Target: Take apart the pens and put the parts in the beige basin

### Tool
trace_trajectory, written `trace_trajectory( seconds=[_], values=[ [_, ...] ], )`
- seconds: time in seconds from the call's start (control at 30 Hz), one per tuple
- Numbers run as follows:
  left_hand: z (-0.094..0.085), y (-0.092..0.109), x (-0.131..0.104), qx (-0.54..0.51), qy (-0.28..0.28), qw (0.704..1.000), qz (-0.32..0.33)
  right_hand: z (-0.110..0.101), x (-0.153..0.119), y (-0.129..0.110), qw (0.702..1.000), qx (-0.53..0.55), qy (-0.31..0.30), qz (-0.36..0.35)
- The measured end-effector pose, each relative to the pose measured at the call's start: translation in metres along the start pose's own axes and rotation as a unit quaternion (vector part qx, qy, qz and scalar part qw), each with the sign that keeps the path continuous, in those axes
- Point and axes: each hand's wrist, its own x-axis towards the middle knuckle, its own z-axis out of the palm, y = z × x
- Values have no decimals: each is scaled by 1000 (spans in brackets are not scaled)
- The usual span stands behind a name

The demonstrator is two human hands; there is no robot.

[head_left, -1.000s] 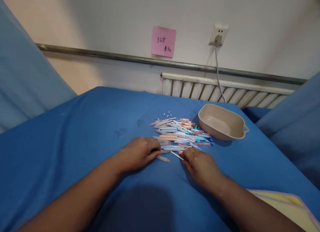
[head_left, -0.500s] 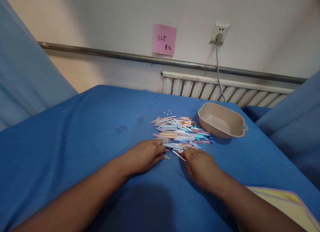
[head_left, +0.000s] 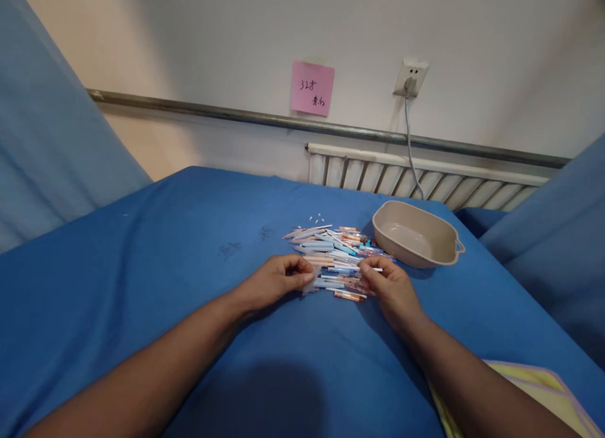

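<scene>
Pinching a pale, translucent piece (head_left: 311, 282) between thumb and forefinger, the left hand (head_left: 282, 278) is sitting at the centre of the frame; its fingertips are pressing together there, and the piece is looking too blurred to name. Opposite, right of centre, the right hand (head_left: 391, 288) is gripping a slim white stick (head_left: 377, 270) between closed thumb and forefinger, one end poking out past them toward the right.

Between and beyond the hands, a heap of pens and thin sticks (head_left: 314, 244) is spreading across the middle of the frame, pale blue and peach barrels showing mostly on its left, orange and teal bits on its right. An orange piece (head_left: 348, 296) is lying at its lower edge, and small white bits (head_left: 317, 219) are dotting the cloth just above it. Right of the heap, a beige basin (head_left: 416, 261) is resting close by.

Underneath, a blue cloth (head_left: 189, 217) is covering the table, and a yellow cloth (head_left: 534, 391) is lying at lower right, partly behind the right forearm. Along the wall, a radiator (head_left: 352, 173) and a metal rail (head_left: 227, 115) are running beneath a pink note (head_left: 312, 90) at upper centre; a cable (head_left: 410, 142) is hanging from a socket (head_left: 412, 72) at upper right.
</scene>
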Motion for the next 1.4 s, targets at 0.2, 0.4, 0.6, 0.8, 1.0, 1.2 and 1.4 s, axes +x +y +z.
trace_trajectory(
  seconds=[0.2, 0.4, 0.6, 0.8, 1.0, 1.2, 1.4],
  values=[
    [1, -6, 2, -179, -12, 981, -71, -5, 5, -1, 983, 184, 12, 22],
    [0, -8, 4, -233, -32, 967, -94, -4, 8, 2, 975, 218, -4, 52],
    [1, -8, 3, -251, -39, 961, -106, -3, 8, 1, 973, 220, -13, 64],
    [3, -3, 1, -215, -34, 972, -92, -1, 6, -4, 979, 196, 2, 58],
    [5, 0, 0, -180, -29, 978, -102, 0, 5, -4, 980, 196, -1, 29],
    [8, -2, -1, -171, -38, 979, -106, 1, 2, -5, 984, 178, -11, 23],
    [8, -3, -1, -168, -56, 979, -103, 2, 1, -6, 986, 165, -8, 19]
  ],
)
